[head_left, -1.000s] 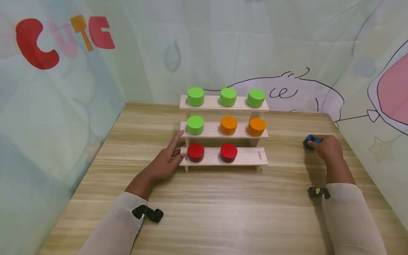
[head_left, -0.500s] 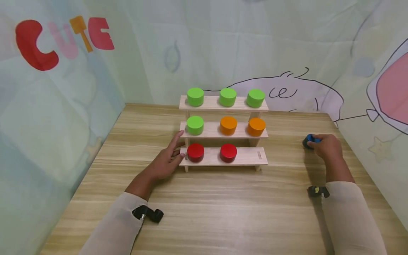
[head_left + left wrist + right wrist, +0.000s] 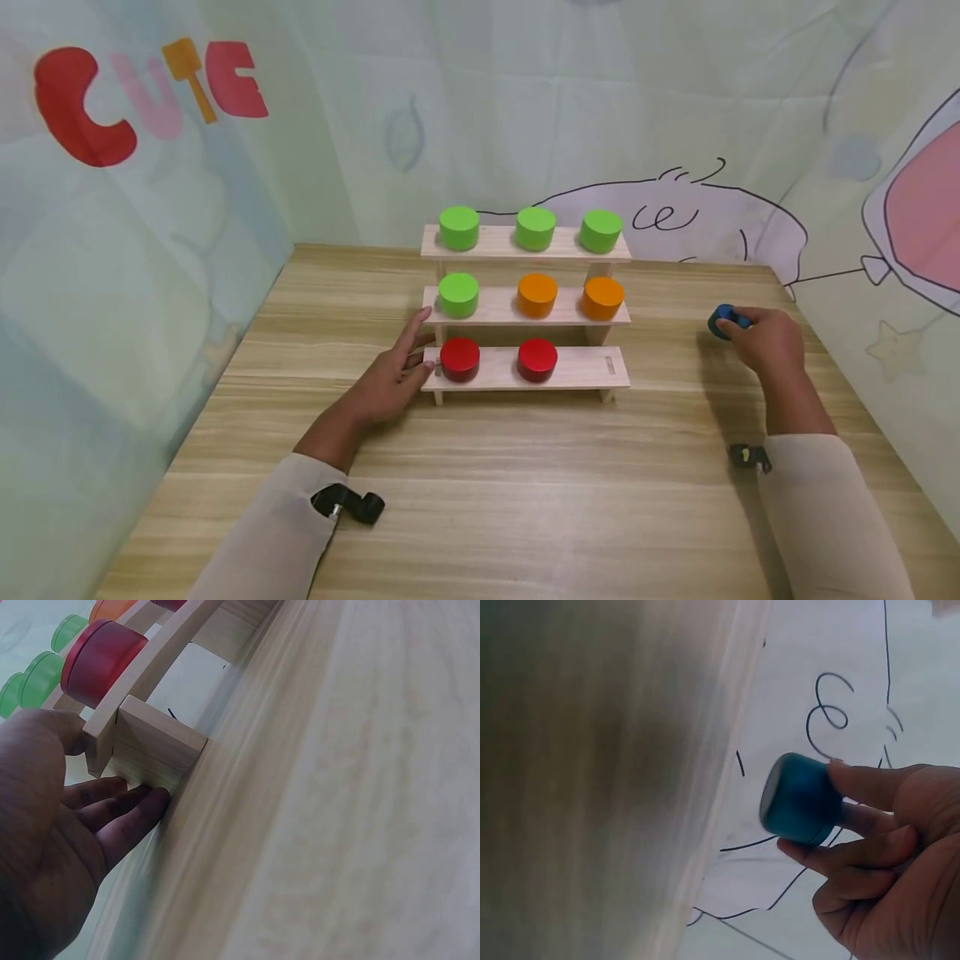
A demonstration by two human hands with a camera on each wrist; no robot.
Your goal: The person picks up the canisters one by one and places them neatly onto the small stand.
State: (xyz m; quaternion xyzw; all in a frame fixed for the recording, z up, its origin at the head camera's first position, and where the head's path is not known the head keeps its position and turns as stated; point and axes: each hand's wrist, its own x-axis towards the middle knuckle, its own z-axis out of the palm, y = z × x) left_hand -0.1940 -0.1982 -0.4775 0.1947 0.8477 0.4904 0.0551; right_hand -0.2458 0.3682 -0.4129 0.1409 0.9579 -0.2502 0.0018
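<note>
At the middle of the table stands a three-step wooden display rack (image 3: pixel 573 367). My left hand (image 3: pixel 386 385) rests against its left end, fingers fairly straight. In the left wrist view the thumb touches the end of the lowest board (image 3: pixel 101 746), and the other fingertips (image 3: pixel 154 802) lie by its support leg. Far to the right, my right hand (image 3: pixel 772 342) pinches a small blue cylinder (image 3: pixel 722 322) between thumb and fingers. The right wrist view has this blue cylinder (image 3: pixel 802 799) tilted and held just off the table.
Green cylinders (image 3: pixel 535 229) line the top step. A green cylinder (image 3: pixel 458 296) and two orange ones (image 3: pixel 537 296) sit on the middle step. Two red cylinders (image 3: pixel 460 360) occupy the lowest step's left and middle. A printed cloth backdrop (image 3: pixel 360 125) borders the table (image 3: pixel 480 500).
My right hand has raised the blue cylinder from the table and shifted it slightly away and left. My left hand has stayed at the rack.
</note>
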